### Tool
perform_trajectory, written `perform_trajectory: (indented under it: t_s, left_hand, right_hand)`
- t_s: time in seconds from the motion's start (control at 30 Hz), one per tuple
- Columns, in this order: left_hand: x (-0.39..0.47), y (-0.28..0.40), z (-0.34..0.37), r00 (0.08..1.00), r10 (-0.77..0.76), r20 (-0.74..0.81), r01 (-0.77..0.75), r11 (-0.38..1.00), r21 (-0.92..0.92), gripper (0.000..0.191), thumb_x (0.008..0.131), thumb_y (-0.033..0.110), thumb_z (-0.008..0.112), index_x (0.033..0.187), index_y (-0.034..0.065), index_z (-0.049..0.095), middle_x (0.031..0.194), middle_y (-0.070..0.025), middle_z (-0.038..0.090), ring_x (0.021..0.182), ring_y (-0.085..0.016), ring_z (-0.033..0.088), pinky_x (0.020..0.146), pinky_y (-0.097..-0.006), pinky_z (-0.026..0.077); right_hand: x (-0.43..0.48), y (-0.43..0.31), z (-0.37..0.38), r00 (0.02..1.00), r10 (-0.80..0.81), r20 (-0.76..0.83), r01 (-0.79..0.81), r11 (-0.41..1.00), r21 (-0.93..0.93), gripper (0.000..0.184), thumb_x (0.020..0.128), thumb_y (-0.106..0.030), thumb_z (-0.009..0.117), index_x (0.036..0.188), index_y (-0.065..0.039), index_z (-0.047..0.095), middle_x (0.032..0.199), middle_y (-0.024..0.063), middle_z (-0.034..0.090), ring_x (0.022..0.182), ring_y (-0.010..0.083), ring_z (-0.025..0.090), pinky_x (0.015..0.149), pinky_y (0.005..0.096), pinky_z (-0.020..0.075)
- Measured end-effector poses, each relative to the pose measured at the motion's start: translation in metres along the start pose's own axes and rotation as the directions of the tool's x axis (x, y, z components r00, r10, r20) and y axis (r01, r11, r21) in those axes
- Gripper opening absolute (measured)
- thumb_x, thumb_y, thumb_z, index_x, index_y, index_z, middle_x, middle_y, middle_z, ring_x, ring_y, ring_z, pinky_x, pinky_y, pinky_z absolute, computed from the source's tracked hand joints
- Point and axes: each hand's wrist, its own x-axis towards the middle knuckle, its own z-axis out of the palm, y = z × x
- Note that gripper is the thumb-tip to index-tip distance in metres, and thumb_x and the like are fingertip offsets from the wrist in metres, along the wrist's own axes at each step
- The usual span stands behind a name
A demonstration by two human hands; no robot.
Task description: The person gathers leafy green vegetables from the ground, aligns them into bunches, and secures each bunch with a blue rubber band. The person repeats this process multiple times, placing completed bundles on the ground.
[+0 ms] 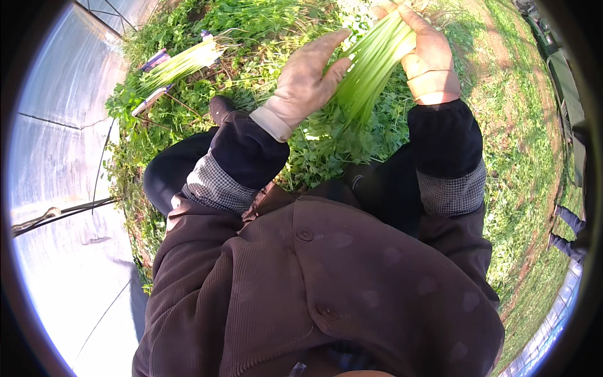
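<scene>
My right hand [427,52], in a pale thin glove, grips a bunch of long green leafy stalks [377,61], celery-like, near its root end at the top of the view. The leafy ends hang down towards my lap. My left hand [313,73], gloved too, is beside the bunch on its left, palm towards it, with its fingers apart and nothing gripped. Whether its fingertips touch the stalks I cannot tell. To the left, another bundle of stalks [186,63] with roots lies across a small frame or stand [153,100] above the plants.
Leafy green plants [264,23] cover the ground around my bent legs. A plastic greenhouse wall [66,118] with thin dark supports rises at the left. At the far right edge, another person's dark-clothed legs [567,233] show.
</scene>
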Motion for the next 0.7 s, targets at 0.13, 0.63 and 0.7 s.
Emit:
perform_trajectory:
  t_s: [0.13,0.63,0.7]
  left_hand:
    - [-0.045,-0.029,-0.002,0.763,-0.466,0.449,0.224,0.841,0.492,0.042,0.096,0.024,0.055,0.136,0.0138,0.056,0.096,-0.0105,0.073,0.091,-0.026,0.069,0.08,-0.0328,0.053]
    - [0.07,0.043,-0.147,0.755,0.2,-0.624,0.189,0.846,0.499,0.08,0.08,0.011,0.063,0.15,-0.0057,0.026,0.127,-0.0266,0.054,0.107,-0.039,0.055,0.091,-0.0458,0.047]
    - [0.05,0.002,-0.204,0.845,0.012,-0.535,0.304,0.812,0.498,0.074,0.079,0.005,0.061,0.146,-0.006,0.034,0.118,-0.0261,0.06,0.092,-0.041,0.061,0.08,-0.0465,0.051]
  right_hand:
    - [0.003,-0.029,-0.011,0.992,0.02,-0.125,-0.028,0.997,-0.065,0.035,0.1,-0.021,0.058,0.124,0.005,0.057,0.122,0.0173,0.064,0.113,0.0291,0.062,0.105,0.0424,0.0465]
    - [-0.019,0.002,0.249,0.701,-0.605,0.378,0.695,0.699,-0.17,0.035,0.1,-0.017,0.054,0.128,0.004,0.055,0.12,0.0158,0.065,0.108,0.0229,0.063,0.095,0.0334,0.049]
    - [-0.004,0.015,0.259,0.604,-0.564,0.563,0.585,0.794,0.166,0.033,0.1,-0.013,0.052,0.129,0.004,0.053,0.121,0.0163,0.063,0.112,0.0232,0.061,0.099,0.0334,0.0471]
